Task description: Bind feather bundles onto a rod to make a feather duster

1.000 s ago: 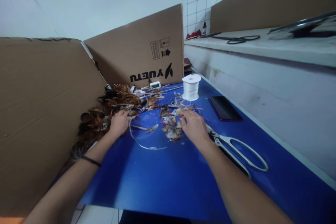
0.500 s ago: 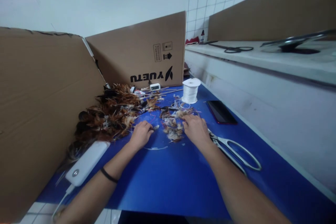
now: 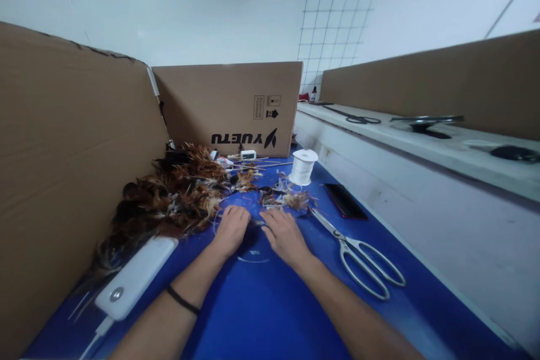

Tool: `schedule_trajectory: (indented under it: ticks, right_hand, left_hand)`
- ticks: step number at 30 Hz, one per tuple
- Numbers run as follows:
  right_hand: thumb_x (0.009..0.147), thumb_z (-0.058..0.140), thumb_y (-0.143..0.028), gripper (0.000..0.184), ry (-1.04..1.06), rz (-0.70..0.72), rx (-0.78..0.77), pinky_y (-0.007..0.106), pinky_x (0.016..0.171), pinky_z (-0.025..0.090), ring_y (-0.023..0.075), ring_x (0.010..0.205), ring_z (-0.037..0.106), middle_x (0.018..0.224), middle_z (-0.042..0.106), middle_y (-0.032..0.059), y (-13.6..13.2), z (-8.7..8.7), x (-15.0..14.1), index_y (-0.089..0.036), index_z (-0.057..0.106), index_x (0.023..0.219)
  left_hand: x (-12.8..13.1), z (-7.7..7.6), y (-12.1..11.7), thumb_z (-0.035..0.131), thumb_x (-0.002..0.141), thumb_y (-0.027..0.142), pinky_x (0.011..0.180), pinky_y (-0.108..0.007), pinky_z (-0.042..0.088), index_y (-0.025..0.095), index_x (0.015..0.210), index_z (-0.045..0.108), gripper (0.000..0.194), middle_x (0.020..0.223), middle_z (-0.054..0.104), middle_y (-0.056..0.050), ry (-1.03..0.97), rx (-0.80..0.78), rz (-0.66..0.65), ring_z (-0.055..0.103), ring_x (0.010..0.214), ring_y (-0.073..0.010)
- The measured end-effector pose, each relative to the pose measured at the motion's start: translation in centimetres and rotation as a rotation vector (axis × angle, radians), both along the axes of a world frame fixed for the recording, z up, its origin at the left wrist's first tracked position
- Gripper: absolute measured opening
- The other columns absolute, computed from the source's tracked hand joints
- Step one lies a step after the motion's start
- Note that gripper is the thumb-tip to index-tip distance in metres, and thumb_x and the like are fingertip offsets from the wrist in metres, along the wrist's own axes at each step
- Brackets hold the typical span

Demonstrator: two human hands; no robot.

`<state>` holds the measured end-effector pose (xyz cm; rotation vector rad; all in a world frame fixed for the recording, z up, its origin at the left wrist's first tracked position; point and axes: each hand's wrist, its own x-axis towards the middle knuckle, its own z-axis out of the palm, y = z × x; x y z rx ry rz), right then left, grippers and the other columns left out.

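Observation:
My left hand is closed, its fingertips pinching a small, greyish, feather-like piece that shows only as a blur between the hands. Close by on the right, my right hand has its fingers bent together at the other side of this piece; whatever its fingertips hold is hidden. Just beyond the right hand lies a small pile of loose brown and white feathers. A big heap of brown and black feathers spreads to the left of my left hand.
Metal scissors lie right of my right hand, with a dark phone beyond. A white spool stands at the back. A white power bank with a cable rests at left. Cardboard panels border the blue tabletop.
My right hand has left the small feather pile and come back toward my left hand, so the two almost meet. The view has tilted up slightly, and the scissors are more fully visible.

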<state>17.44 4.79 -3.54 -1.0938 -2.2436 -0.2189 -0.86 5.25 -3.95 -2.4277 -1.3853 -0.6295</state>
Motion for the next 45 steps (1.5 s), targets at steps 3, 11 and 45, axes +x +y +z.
schedule_trajectory:
  ticks: [3, 11, 45]
  right_hand:
    - [0.085, 0.049, -0.021, 0.023, -0.040, -0.002, 0.035, 0.039, 0.086, 0.038, 0.0218, 0.091, 0.053, 0.093, 0.062, 0.0080, -0.1, -0.5, -0.7, -0.018, 0.059, 0.106]
    - [0.089, 0.042, -0.020, 0.021, -0.048, 0.034, 0.086, 0.033, 0.074, 0.037, 0.0185, 0.075, 0.053, 0.075, 0.061, 0.0056, -0.2, -0.7, -0.2, -0.016, 0.062, 0.093]
    - [0.061, 0.070, -0.032, 0.021, 1.078, 0.229, -0.936, 0.022, 0.050, 0.033, 0.0074, 0.048, 0.042, 0.052, 0.051, -0.0045, -0.3, 1.5, 0.9, -0.014, 0.058, 0.064]
  left_hand:
    - [0.0, 0.3, -0.3, 0.035, 0.088, 0.012, 0.091, -0.038, 0.031, 0.016, 0.083, 0.052, 0.018, 0.078, 0.055, -0.004, 0.018, 0.065, -0.045, 0.046, 0.078, -0.0168]
    - [0.8, 1.2, -1.2, 0.035, 0.089, 0.014, 0.094, -0.039, 0.030, 0.017, 0.083, 0.053, 0.019, 0.075, 0.054, -0.002, 0.035, 0.120, -0.140, 0.048, 0.075, -0.0154]
    - [3.7, 1.0, -2.7, 0.059, 0.073, 0.041, 0.047, -0.020, 0.041, 0.013, 0.074, 0.057, 0.028, 0.062, 0.060, -0.001, -1.204, -0.825, -0.129, 0.049, 0.047, -0.0077]
